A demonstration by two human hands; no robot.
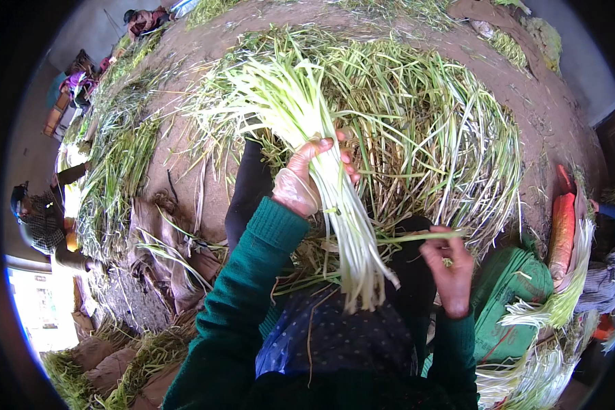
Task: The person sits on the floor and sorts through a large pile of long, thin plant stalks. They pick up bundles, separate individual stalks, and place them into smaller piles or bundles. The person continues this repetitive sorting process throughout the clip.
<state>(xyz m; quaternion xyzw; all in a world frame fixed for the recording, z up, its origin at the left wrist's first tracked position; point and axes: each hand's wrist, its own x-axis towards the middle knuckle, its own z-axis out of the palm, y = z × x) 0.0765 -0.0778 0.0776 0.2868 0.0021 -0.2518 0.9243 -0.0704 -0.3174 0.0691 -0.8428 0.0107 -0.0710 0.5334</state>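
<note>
My left hand (307,171), in a thin translucent glove, grips a thick bundle of pale green leafy stalks (346,215), possibly garlic chives. The leafy tops fan out away from me, and the white ends hang over my lap. To the right of the bundle, my right hand (450,266) has its fingers curled around a single green stalk (405,238). Beyond my knees spreads a large heap of loose stalks (415,113), green mixed with dry brown. A dark dotted apron (333,338) covers my lap, with a few loose strands on it.
A green woven sack (512,297) lies at my right, near trimmed white-ended bundles (538,369) and a red-orange rolled sack (562,230). More stalks (118,179) lie in a row on the left beside crumpled sacking (159,251). Several people sit around the dirt floor (184,189).
</note>
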